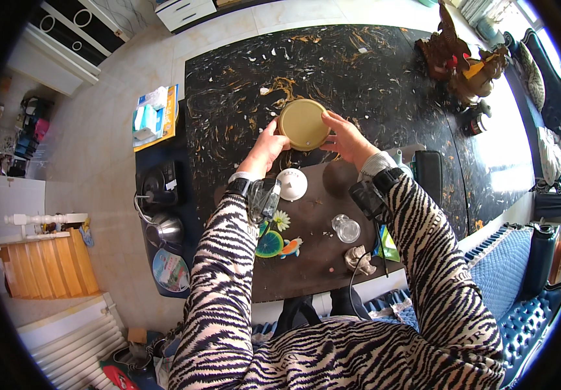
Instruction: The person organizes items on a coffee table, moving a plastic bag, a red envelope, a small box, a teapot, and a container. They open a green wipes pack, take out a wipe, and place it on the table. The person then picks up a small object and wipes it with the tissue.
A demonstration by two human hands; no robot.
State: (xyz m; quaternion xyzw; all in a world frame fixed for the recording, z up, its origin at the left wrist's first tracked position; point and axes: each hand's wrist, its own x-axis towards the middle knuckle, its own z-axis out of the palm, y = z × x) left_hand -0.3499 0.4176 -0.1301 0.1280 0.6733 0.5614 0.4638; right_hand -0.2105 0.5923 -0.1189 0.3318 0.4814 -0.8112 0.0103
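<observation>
A round container with a flat gold-coloured lid point(304, 124) is between my two hands over the black marble-patterned table. My left hand point(268, 146) grips its left side, and my right hand point(347, 137) grips its right side with fingers at the rim. The container's underside is hidden. Nearer to me, a white ceramic lid point(292, 184) with a knob lies on the brown tray-like surface point(309, 278). A clear glass vessel point(346, 228) and a crumpled cloth or tissue point(359, 260) are on the same surface, below my right wrist.
At left stand a metal kettle point(164, 229) and a tissue pack point(145, 121) on papers. A black case point(428, 176) and a partly hidden pale blue teapot point(402, 163) lie right of my right hand. A carved wooden sculpture point(461, 63) stands at the far right. White bits dot the tabletop point(241, 63).
</observation>
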